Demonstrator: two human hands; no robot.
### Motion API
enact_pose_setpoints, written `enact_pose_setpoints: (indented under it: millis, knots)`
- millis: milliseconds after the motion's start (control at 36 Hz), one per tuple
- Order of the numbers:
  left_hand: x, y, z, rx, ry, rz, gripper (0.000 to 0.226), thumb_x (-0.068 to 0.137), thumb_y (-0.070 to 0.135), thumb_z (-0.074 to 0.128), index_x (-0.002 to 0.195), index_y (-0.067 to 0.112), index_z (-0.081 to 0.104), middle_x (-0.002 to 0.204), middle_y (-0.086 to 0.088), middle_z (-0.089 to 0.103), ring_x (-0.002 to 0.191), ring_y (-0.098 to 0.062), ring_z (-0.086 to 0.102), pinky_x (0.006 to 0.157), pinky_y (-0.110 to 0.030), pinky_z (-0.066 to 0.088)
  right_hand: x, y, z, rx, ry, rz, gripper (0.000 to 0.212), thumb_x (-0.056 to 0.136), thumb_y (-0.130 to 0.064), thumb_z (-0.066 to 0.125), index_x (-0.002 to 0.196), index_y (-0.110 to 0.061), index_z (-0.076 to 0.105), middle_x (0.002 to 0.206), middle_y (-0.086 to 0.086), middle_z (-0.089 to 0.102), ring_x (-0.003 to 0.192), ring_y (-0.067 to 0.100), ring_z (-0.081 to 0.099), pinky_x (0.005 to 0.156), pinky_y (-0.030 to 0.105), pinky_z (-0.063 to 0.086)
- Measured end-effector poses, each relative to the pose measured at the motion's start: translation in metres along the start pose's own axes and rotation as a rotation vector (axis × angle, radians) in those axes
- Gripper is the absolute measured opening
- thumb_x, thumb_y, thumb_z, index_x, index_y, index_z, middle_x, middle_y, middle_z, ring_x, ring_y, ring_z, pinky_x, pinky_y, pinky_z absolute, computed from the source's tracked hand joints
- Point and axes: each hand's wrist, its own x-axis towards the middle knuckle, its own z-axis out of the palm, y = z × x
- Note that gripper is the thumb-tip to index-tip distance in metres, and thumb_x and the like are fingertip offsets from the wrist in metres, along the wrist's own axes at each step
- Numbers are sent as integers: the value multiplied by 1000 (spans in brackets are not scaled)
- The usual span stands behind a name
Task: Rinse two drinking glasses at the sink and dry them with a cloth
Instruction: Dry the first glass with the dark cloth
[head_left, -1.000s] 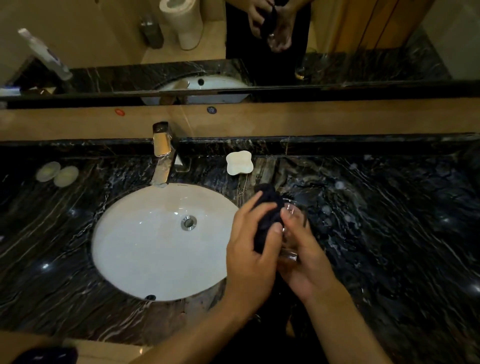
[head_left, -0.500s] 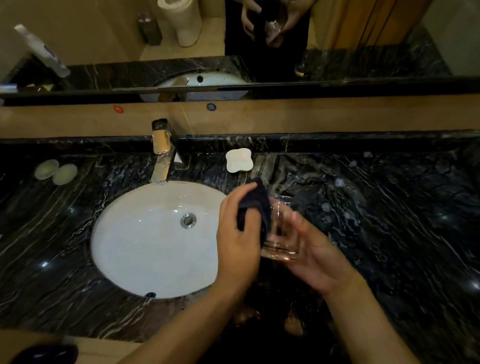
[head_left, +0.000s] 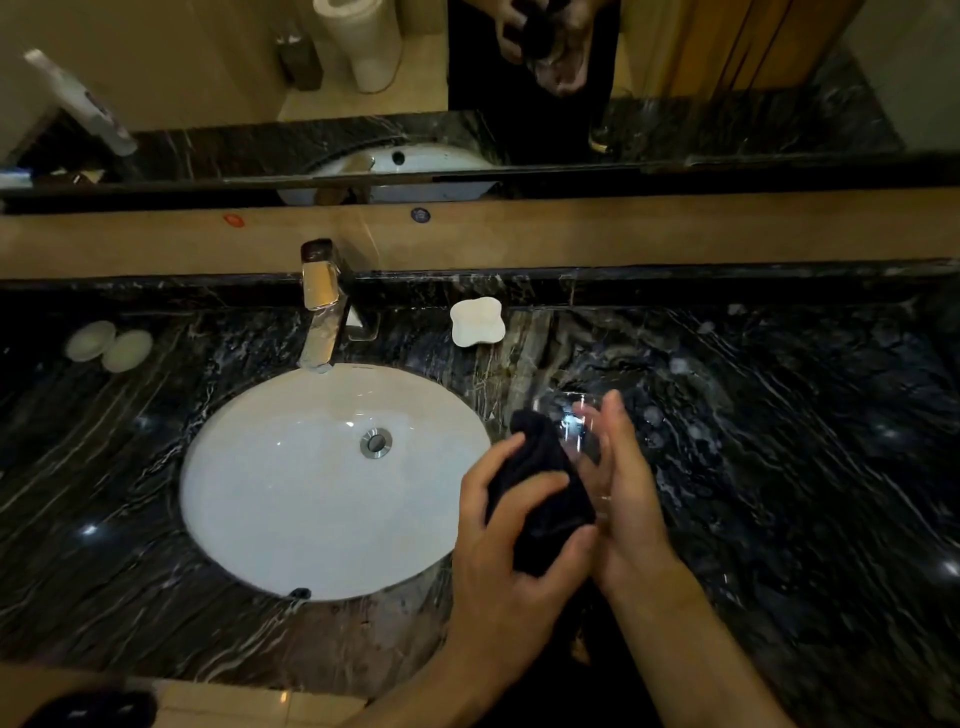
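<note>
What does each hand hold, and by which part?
The left hand grips the bunched dark cloth around its middle; the right hand holds the drinking glass by its side wall.

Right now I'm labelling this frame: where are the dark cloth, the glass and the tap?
dark cloth (head_left: 540, 488), head view, middle of the bunched fabric.
glass (head_left: 582, 421), head view, clear wall near the rim.
tap (head_left: 323, 327), head view, metal spout.

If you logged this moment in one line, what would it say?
step: drying | left hand: grips dark cloth | right hand: holds glass | place: right of sink | tap: off
</note>
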Motion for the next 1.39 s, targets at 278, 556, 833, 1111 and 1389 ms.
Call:
enact_pose_setpoints:
  millis: [278,556,833,1111,1389]
  knots:
    - [49,13,-2,-132,152,-147,20,82,41,62,102,41,64,129,7,56,122,0,54,95,-7,39,-7,-2,-4,-4,-204,137,69,96,-61,39,123,-6,69,130,21,65,119,34,62,105,48,43]
    - [48,1,5,-90,104,-167,24,90,38,61,113,37,64,129,7,57,126,-10,54,103,-22,45,-8,13,6,-269,-37,-68,54,90,-58,53,126,-19,64,115,9,74,105,25,72,82,40,59]
    - [0,-4,0,-86,6,-30,29,97,45,56,124,34,62,147,9,49,137,-12,47,108,-23,40,5,1,-3,80,-26,75,46,82,-53,65,104,-14,75,91,12,74,72,24,72,66,33,58]
    - [32,7,0,-142,108,-187,23,89,43,54,111,44,63,137,18,54,130,-2,50,103,-12,39,2,13,-11,-160,-47,-27,95,61,-75,75,125,-7,63,120,23,69,106,38,68,82,45,58]
    - [61,7,4,-42,68,-161,22,93,31,60,113,39,62,132,12,58,125,0,53,103,-14,40,-1,7,-2,-128,-95,-30,73,76,-59,69,130,-10,62,110,11,72,96,26,70,81,39,54]
